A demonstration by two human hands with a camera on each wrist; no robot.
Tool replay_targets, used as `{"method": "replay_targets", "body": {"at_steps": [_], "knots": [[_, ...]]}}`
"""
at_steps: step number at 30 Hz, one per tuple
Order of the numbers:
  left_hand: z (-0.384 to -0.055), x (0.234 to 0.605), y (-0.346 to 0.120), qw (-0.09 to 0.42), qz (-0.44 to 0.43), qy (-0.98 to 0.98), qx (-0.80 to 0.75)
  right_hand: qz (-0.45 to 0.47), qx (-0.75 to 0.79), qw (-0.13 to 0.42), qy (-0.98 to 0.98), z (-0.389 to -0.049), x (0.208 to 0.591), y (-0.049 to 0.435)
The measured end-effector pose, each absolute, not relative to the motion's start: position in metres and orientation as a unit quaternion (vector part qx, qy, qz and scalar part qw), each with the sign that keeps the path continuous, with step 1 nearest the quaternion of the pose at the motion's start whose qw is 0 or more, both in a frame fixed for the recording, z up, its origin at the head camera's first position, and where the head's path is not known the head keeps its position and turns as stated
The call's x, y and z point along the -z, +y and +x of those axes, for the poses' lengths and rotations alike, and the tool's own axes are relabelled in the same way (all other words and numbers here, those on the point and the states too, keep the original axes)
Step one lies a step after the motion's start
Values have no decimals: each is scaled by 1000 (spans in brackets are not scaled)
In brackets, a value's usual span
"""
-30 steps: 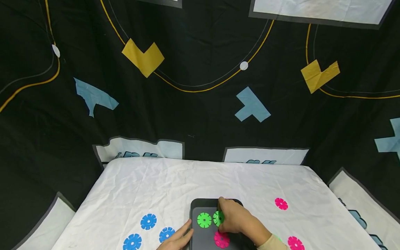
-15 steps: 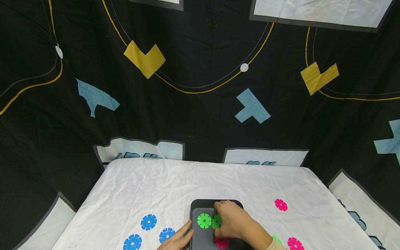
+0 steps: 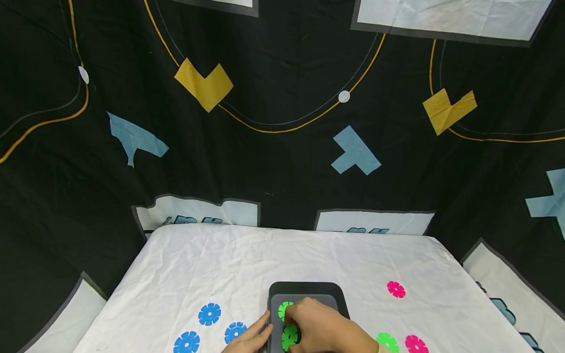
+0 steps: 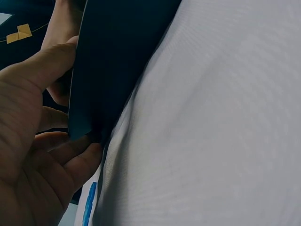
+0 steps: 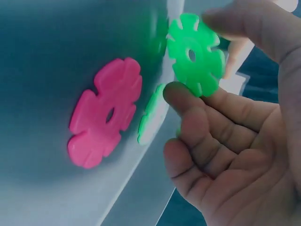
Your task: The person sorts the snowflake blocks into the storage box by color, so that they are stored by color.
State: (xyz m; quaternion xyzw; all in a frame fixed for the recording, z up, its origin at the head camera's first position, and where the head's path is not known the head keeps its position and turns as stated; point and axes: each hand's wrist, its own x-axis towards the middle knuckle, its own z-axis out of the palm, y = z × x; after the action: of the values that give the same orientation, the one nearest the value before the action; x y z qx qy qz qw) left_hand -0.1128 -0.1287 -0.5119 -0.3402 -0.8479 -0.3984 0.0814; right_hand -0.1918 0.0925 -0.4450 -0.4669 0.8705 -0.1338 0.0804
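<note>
Green disc point(image 5: 200, 57) between thumb and fingers of right grip point(image 3: 321, 324)

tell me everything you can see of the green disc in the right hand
The green disc is bright, thin and plastic-looking, with a slotted, petal-like rim and a small hole in its centre. The right hand pinches it at the rim between thumb and finger. In the head view it appears over the dark gray tray; whether it touches the tray floor is hard to tell.
</note>
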Motion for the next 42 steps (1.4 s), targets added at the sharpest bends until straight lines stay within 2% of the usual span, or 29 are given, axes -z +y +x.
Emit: {"method": "replay_targets", "body": {"at_steps": [4, 14, 22, 34, 37, 42], "knots": [[-113, 510, -128, 74, -337, -850, 397, -467, 113, 85, 873, -190, 447, 91], [-114, 511, -127, 71, -337, -850, 399, -484, 97, 31, 869, -190, 447, 98], [-114, 508, -129, 33, -330, -849, 412, -453, 137, -12, 881, -185, 432, 119], [-114, 514, -129, 100, -348, -839, 406, -356, 210, 19, 910, -178, 417, 166], [-114, 516, -128, 106, -346, -840, 405, -333, 219, 11, 917, -177, 416, 179], [-114, 519, -127, 120, -345, -841, 399, -303, 226, -42, 925, -173, 420, 201]]}}
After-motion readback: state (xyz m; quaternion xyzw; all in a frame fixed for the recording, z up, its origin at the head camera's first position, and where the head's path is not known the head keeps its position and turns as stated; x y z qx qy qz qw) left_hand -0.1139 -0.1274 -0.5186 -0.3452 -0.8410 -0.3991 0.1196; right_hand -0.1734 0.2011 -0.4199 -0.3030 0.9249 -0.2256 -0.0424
